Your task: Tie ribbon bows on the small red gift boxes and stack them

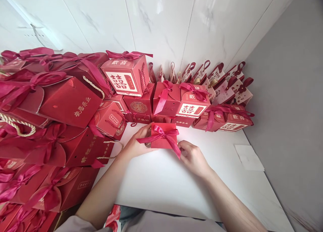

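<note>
Left hand (140, 141): grip curved round the left side of a small red box (168, 127), has hold of it. Right hand (193, 157): fingers curled in, grip nearly closed, right at the hanging tail of the box's pink ribbon (163, 135); can't tell if the tail is pinched. Box is in front of the person, over the far part of the white counter (161, 185), bow facing up. Just beyond: row of red gift boxes (166, 99), some stacked. Behind those, small looped bags (224, 90) near tiled wall (161, 23). Left: big pile of ribboned boxes (70, 101). Right: white paper (249, 157), flat on counter.
</note>
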`<state>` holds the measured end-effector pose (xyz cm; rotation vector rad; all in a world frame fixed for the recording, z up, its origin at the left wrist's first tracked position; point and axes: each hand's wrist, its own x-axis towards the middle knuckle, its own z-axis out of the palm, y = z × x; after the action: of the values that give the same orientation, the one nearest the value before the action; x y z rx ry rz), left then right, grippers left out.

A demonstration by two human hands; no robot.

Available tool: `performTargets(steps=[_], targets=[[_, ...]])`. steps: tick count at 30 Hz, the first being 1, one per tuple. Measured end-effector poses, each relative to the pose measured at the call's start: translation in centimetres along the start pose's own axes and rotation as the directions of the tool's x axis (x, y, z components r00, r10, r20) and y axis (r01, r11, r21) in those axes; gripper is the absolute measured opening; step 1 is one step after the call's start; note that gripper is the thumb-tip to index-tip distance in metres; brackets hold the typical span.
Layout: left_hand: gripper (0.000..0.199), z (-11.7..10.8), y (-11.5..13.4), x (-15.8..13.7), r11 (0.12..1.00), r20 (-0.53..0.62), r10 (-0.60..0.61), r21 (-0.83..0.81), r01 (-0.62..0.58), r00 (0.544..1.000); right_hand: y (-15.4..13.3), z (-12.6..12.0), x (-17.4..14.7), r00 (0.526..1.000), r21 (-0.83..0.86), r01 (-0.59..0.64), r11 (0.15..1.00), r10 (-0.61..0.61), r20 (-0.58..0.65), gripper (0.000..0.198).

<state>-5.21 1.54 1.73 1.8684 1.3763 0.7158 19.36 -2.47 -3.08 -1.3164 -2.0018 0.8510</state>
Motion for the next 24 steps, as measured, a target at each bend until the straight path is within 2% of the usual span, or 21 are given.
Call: performTargets(steps=[8,24], targets=[[0.094,0.2,-1.4,0.2,0.999,0.017,0.005,0.031,-0.005,1.000,0.0,0.1,0.0,1.000,-0.009,0.020,1.000,-0.020,-0.006,0.011],[0.094,0.1,-1.7,0.1,1.000,0.025,0.005,0.028,-0.005,1.000,0.1,0.1,0.0,1.000,-0.014,0.024,1.000,-0.024,-0.005,0.009]])
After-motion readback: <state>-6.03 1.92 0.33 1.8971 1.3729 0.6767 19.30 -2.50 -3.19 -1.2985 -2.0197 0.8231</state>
